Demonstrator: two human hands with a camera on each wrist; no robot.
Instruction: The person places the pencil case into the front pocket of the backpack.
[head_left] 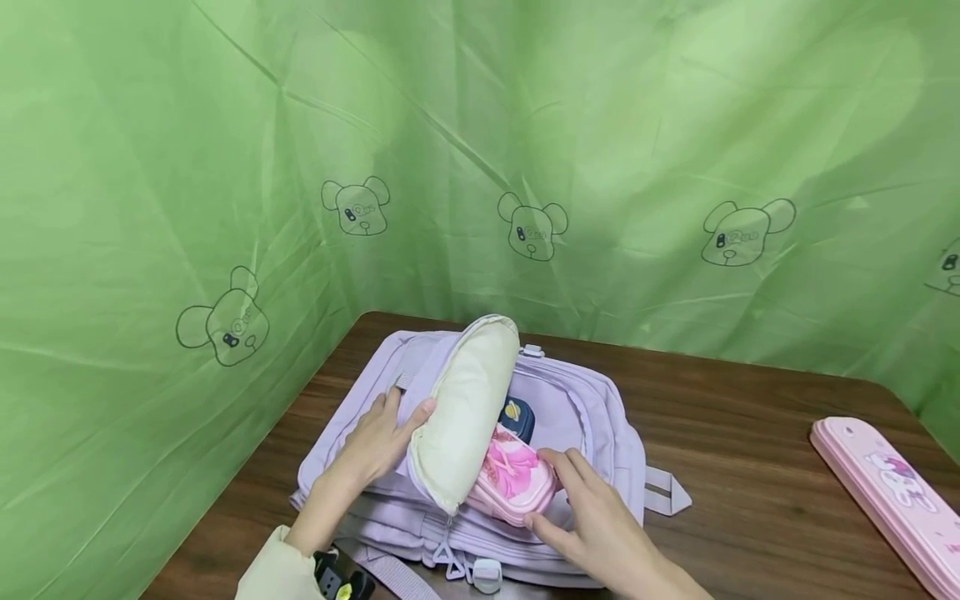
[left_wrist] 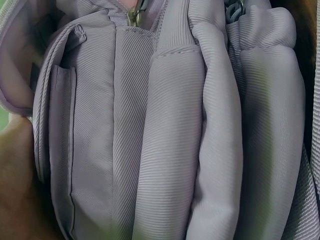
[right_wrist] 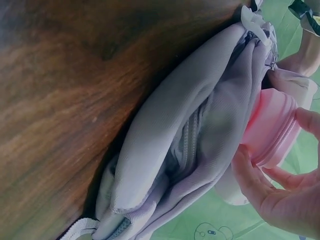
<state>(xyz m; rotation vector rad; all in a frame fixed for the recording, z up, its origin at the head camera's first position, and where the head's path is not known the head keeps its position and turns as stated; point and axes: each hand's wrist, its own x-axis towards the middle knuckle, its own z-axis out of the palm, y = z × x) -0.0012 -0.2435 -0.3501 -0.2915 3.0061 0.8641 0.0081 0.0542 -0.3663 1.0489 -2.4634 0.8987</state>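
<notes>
A lavender backpack (head_left: 611, 467) lies on the table, its front pocket flap (head_left: 468, 408) folded back so the cream lining shows. My left hand (head_left: 378, 442) holds that flap, thumb at its edge; the left wrist view catches only part of the hand (left_wrist: 22, 180) beside the fabric. Between the thumb and fingers of my right hand (head_left: 592, 517) is the end of a pink zipped case (head_left: 517, 483) with a pink floral design. The case sits partly inside the pocket, its far end hidden by the flap. Behind it, in the pocket, shows a dark blue case (head_left: 519, 417) with a yellow planet.
Another long pink case (head_left: 892, 492) with a rabbit picture lies at the right of the brown wooden table (head_left: 735, 433). Green curtains (head_left: 600, 125) with bear-head drawings surround the back and left. A grey strap (head_left: 667, 492) sticks out from the backpack's right side.
</notes>
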